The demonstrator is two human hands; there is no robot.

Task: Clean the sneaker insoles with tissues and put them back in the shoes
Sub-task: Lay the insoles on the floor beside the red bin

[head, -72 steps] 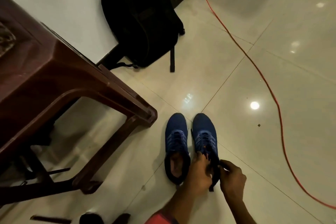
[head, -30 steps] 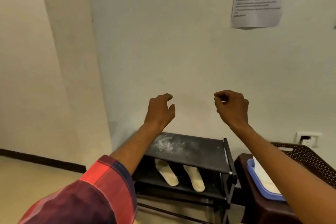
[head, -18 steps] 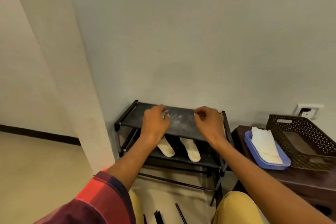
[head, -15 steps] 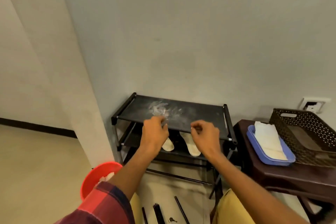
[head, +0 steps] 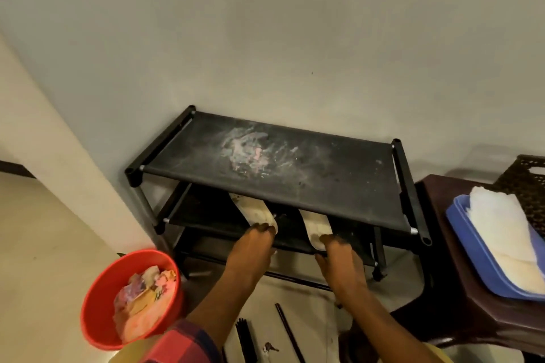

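The left insole (head: 254, 210) and right insole (head: 315, 222) point away on the rack (head: 339, 183). The left hand (head: 253, 243) and right hand (head: 339, 252) touch their near ends; a pinch cannot be confirmed.

Red-and-navy checked sleeve (head: 182, 343) on the left arm, yellow trousers (head: 441, 354).

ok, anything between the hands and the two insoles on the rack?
Nothing visible. The left hand and right hand touch the near ends of the left insole and right insole on the middle shelf. The top shelf only overhangs their far ends.
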